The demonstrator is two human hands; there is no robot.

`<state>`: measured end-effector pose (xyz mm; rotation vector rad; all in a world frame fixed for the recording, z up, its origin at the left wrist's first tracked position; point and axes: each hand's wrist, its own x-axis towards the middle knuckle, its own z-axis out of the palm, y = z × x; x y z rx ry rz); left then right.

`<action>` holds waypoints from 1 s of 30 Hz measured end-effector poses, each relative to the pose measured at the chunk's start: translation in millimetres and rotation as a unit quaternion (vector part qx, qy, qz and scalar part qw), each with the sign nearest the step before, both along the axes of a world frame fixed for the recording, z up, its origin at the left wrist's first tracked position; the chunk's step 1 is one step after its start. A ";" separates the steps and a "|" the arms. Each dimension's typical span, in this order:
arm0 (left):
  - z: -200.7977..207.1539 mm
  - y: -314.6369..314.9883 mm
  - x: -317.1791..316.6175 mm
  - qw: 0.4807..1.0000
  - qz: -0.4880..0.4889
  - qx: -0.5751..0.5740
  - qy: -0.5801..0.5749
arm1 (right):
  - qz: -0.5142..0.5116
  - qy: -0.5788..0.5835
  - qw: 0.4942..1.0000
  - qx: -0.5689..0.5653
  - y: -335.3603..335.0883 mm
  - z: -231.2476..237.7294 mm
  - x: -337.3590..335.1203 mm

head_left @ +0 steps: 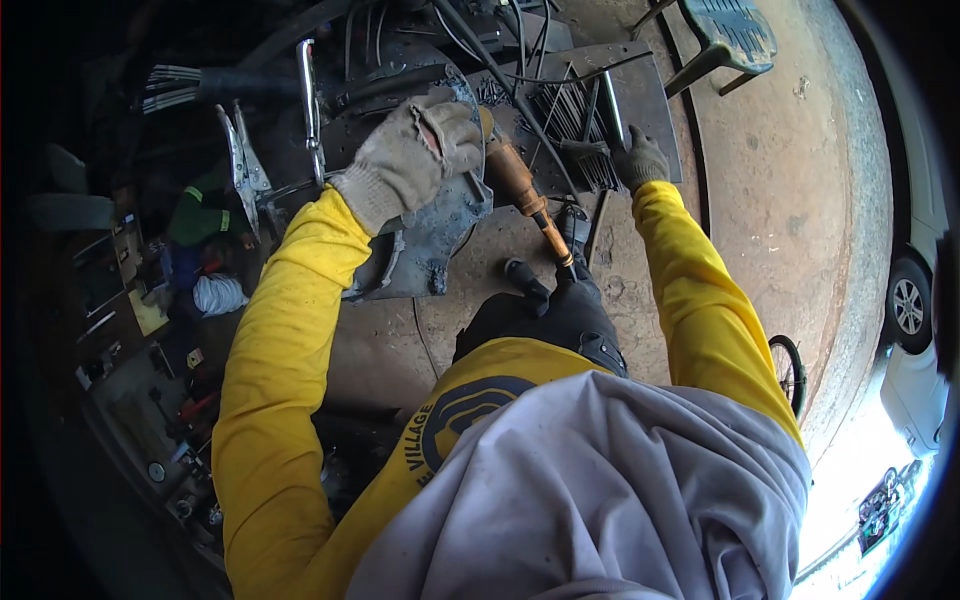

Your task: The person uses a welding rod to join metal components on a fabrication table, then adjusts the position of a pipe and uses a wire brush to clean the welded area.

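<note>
Grey cloth [600,500] is draping over the person's yellow-sleeved shoulders, filling the lower part of the view. Beyond it, a dark steel worktable [650,100] is stretching across the top, cluttered with cables and a bundle of thin welding rods [570,115]. Bare concrete floor [790,190] is lying open to the right of the table. On the table's near edge, a jagged metal plate [440,240] is overhanging toward the person. Left hand [415,155], in a torn pale work glove, is pressing down on the plate's top, fingers curled over it. Right hand [640,160], in a dark glove, is resting closed beside the rods; whether it is gripping one, I cannot tell. Between the hands, an orange-handled welding torch [525,195] is lying, tip pointing toward the person.
</note>
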<state>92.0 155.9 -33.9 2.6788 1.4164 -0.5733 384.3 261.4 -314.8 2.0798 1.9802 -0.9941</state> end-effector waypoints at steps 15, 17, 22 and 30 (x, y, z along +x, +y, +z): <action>-20.2 -0.2 -6.5 0.997 0.023 0.043 0.060 | -0.148 0.001 0.989 0.032 -296.9 44.6 253.2; -30.5 -4.3 -20.4 0.997 0.014 0.078 0.008 | -0.166 -0.004 0.986 0.016 -333.5 50.6 273.7; 7.8 -9.3 21.0 0.999 -0.005 0.043 -0.025 | -0.206 -0.003 0.979 0.012 -368.4 74.5 299.3; 9.6 -57.7 182.7 0.968 -0.144 0.119 -0.166 | -0.101 0.386 0.914 0.071 -241.9 224.1 205.4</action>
